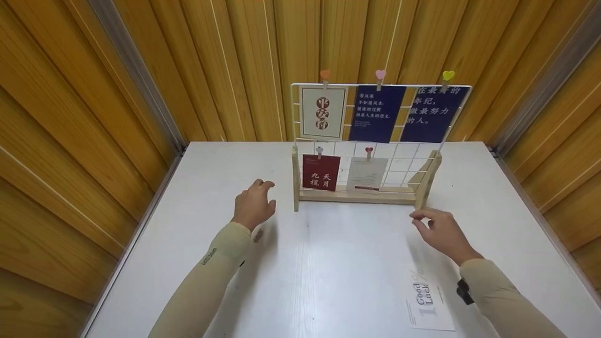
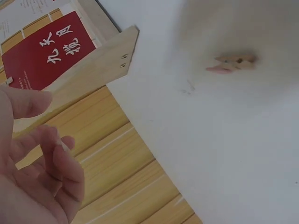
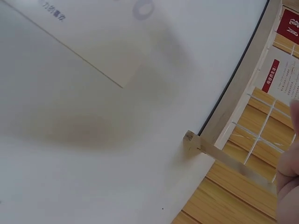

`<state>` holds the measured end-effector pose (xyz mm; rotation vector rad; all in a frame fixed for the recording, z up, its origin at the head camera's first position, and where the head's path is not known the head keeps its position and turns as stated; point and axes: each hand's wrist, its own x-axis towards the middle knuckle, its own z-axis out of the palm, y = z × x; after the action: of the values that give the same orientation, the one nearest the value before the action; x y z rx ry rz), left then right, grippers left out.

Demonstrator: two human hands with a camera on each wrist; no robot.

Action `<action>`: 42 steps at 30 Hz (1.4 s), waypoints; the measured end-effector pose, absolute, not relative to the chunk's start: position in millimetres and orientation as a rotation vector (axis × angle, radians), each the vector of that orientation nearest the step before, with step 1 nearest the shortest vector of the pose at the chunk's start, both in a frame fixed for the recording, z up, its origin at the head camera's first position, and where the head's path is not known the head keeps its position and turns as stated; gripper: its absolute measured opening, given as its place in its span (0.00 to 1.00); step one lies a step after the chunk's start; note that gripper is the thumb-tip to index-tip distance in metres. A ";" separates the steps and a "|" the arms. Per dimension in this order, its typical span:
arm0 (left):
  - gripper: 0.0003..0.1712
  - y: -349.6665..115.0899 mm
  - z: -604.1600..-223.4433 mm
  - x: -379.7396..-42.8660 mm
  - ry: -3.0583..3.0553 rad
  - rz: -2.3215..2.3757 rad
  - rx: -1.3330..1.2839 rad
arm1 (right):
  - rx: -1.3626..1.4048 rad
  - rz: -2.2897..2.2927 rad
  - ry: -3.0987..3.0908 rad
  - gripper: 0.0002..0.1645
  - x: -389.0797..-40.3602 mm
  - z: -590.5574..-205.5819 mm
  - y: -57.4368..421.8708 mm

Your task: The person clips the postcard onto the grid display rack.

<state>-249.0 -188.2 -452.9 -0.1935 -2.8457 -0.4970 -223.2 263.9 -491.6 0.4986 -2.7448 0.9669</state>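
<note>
A wire-grid rack (image 1: 345, 85) on a wooden base (image 1: 357, 198) stands at the back of the table. My left hand (image 1: 253, 204) hovers left of it, fingers loosely bent, with nothing seen in its grasp. Below that wrist, a small wooden clothespin (image 2: 238, 61) with a pink part lies on the white tabletop. The right hand (image 1: 443, 232) is by the rack's right wooden leg (image 1: 426, 183), thumb and forefinger apart, fingertips close in front of the leg's foot. A white "Good Luck" card (image 1: 425, 310) lies on the table below the right hand.
Heart-topped clips hold a white card (image 1: 310, 131) and two dark blue cards (image 1: 375, 129) along the top. Lower down hang a red card (image 1: 320, 165) and a pale printed card (image 1: 366, 171). Wood-patterned walls (image 1: 244, 70) enclose the table's back and sides.
</note>
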 end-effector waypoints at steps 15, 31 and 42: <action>0.23 -214.4 -490.3 -239.4 -3.066 -0.651 -0.005 | 0.351 0.966 -2.956 0.12 -206.5 -506.2 282.9; 0.16 -215.2 -501.0 -228.9 -3.145 -0.664 0.031 | 0.301 0.912 -3.277 0.26 -186.9 -521.3 287.5; 0.19 -216.2 -499.5 -230.5 -3.293 -0.611 0.030 | 0.230 0.875 -3.445 0.42 -182.7 -521.1 290.2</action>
<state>-230.5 -216.2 -499.5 0.0304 -3.2932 -0.6107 -182.7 290.2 -521.1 0.2300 -3.4450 0.8745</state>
